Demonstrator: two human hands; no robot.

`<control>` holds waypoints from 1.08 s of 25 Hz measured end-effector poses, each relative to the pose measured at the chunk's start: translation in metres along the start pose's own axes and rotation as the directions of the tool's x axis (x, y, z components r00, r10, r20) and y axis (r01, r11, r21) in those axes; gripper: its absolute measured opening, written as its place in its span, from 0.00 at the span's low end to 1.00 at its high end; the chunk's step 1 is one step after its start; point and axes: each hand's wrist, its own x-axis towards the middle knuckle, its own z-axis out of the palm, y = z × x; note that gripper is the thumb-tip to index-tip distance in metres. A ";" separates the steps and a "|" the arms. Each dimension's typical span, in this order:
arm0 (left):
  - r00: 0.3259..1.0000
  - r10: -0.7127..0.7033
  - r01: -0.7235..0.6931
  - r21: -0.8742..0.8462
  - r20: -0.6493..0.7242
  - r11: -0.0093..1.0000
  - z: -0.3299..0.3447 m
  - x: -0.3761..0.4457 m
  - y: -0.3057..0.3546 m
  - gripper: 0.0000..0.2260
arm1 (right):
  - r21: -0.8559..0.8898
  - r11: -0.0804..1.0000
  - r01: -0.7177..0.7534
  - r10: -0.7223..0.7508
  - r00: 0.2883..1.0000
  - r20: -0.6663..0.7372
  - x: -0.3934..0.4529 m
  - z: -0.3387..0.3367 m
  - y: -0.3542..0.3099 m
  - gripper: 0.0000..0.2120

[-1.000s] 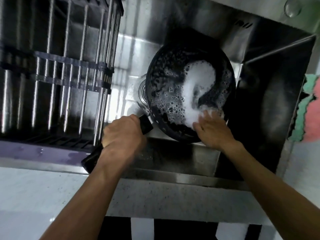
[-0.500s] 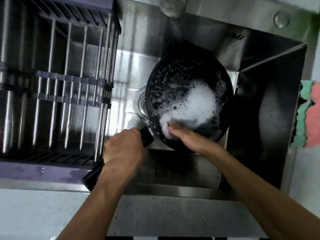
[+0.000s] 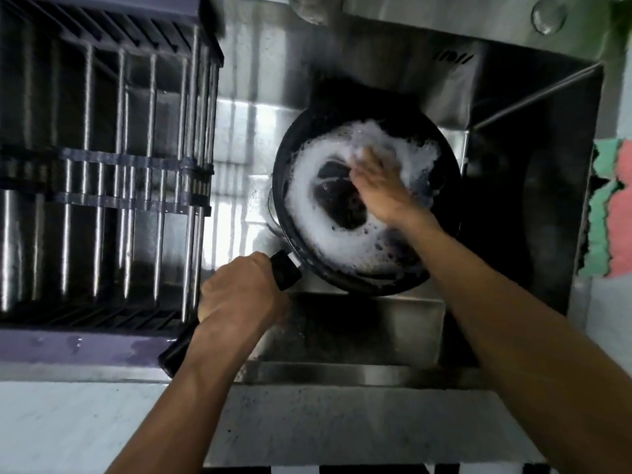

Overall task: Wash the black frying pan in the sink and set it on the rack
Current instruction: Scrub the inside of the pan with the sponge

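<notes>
Black frying pan (image 3: pixel 345 268) over sink (image 3: pixel 239 131), beside rack (image 3: pixel 102 200); left hand (image 3: pixel 239 295) fingers wrapped around handle; right hand (image 3: pixel 379 186) in the foam (image 3: pixel 307 213), finger state indeterminate.

The right hand (image 3: pixel 379 186) has swept from the pan's (image 3: pixel 366 203) near rim, by the handle, across to its far side, fingers now blurred in suds. The foam (image 3: pixel 307 213), a single blob half a second ago, now rings the pan, leaving a dark bare patch in the middle.
</notes>
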 end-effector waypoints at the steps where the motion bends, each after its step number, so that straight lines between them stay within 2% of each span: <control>1: 1.000 0.007 -0.007 0.003 0.001 1.000 -0.001 -0.001 0.000 0.15 | -0.022 0.996 -0.091 0.091 0.996 -0.014 -0.014 -0.002 0.017 0.24; 2: 1.000 0.015 -0.015 0.003 -0.007 1.000 -0.003 -0.003 0.000 0.15 | -0.004 0.991 -0.131 0.131 0.991 0.011 -0.033 0.007 0.025 0.25; 3: 1.000 0.024 -0.024 0.011 -0.012 1.000 -0.004 -0.004 -0.001 0.15 | 0.066 0.994 -0.085 0.079 0.993 0.089 -0.056 0.029 0.007 0.25; 4: 0.999 0.033 -0.033 0.020 -0.015 0.999 -0.004 -0.004 0.000 0.15 | 0.282 0.959 -0.003 -0.040 0.988 0.148 -0.067 0.050 -0.021 0.24; 5: 0.999 0.036 -0.036 0.020 -0.011 0.999 -0.004 -0.004 0.000 0.15 | 0.507 0.860 0.056 -0.142 0.981 0.131 -0.062 0.057 -0.043 0.24; 6: 0.999 0.032 -0.032 0.013 -0.002 0.999 -0.003 -0.003 0.001 0.15 | 0.634 0.764 0.124 -0.210 0.976 0.063 -0.039 0.054 -0.056 0.26; 7: 1.000 0.026 -0.026 0.000 0.006 1.000 -0.003 -0.003 0.001 0.15 | 0.583 0.790 0.192 -0.199 0.979 -0.054 -0.014 0.036 -0.061 0.29; 8: 1.000 0.017 -0.017 -0.007 0.007 1.000 -0.003 -0.002 0.001 0.15 | 0.492 0.854 0.170 -0.096 0.980 -0.173 0.013 0.020 -0.056 0.31; 9: 1.000 0.013 -0.013 -0.004 0.006 1.000 -0.003 -0.002 0.000 0.15 | 0.472 0.873 0.124 -0.009 0.971 -0.239 0.027 0.012 -0.048 0.34; 10: 1.000 0.014 -0.014 -0.003 0.004 1.000 -0.003 -0.002 0.000 0.15 | 0.543 0.835 0.084 0.056 0.970 -0.236 0.034 0.011 -0.045 0.35; 11: 1.000 0.016 -0.016 -0.005 0.000 1.000 -0.003 -0.002 0.001 0.14 | 0.661 0.748 0.062 0.072 0.982 -0.174 0.028 0.013 -0.058 0.35; 12: 1.000 0.020 -0.020 -0.001 0.003 1.000 -0.003 -0.002 0.001 0.14 | 0.775 0.627 0.082 0.020 0.992 -0.122 0.018 0.024 -0.076 0.33; 13: 1.000 0.021 -0.021 0.000 0.009 1.000 -0.003 -0.001 0.000 0.14 | 0.852 0.505 0.139 -0.098 0.990 -0.103 0.004 0.035 -0.091 0.31; 14: 1.000 0.018 -0.018 -0.001 0.013 1.000 -0.004 -0.001 -0.001 0.14 | 0.895 0.429 0.120 -0.199 0.979 -0.036 -0.013 0.047 -0.098 0.29; 15: 1.000 0.016 -0.016 -0.004 0.016 1.000 -0.004 -0.002 -0.002 0.14 | 0.869 0.483 0.107 -0.305 0.951 0.052 -0.031 0.057 -0.084 0.28; 16: 1.000 0.020 -0.020 -0.005 0.019 1.000 -0.004 -0.002 0.000 0.14 | 0.792 0.600 0.107 -0.365 0.919 0.152 -0.044 0.060 -0.055 0.27; 17: 0.999 0.028 -0.028 -0.002 0.021 1.000 -0.004 -0.002 0.000 0.14 | 0.649 0.750 0.127 -0.381 0.885 0.267 -0.057 0.055 -0.021 0.24; 18: 0.999 0.033 -0.033 -0.001 0.022 0.999 -0.004 -0.001 0.000 0.13 | 0.511 0.844 0.165 -0.381 0.854 0.354 -0.064 0.049 0.010 0.22; 20: 0.999 0.035 -0.035 0.004 0.019 0.999 -0.003 0.000 -0.001 0.13 | 0.260 0.935 0.242 -0.334 0.847 0.414 -0.061 0.043 0.033 0.21; 22: 0.999 0.043 -0.043 0.005 0.018 0.999 -0.002 0.000 0.000 0.13 | 0.117 0.915 0.385 -0.402 0.864 0.302 -0.022 0.044 -0.005 0.26; 24: 0.999 0.027 -0.027 -0.008 0.020 1.000 -0.001 0.001 -0.001 0.13 | -0.081 0.916 0.392 -0.388 0.920 0.057 0.017 0.014 -0.026 0.30; 26: 0.999 0.024 -0.023 -0.009 0.031 1.000 0.001 0.002 -0.002 0.12 | -0.400 0.899 0.179 -0.239 0.965 -0.104 0.022 -0.018 0.016 0.30; 27: 0.999 0.020 -0.020 -0.019 0.033 1.000 0.000 0.002 -0.002 0.12 | -0.447 0.893 0.043 -0.113 0.985 -0.130 0.003 -0.025 0.039 0.30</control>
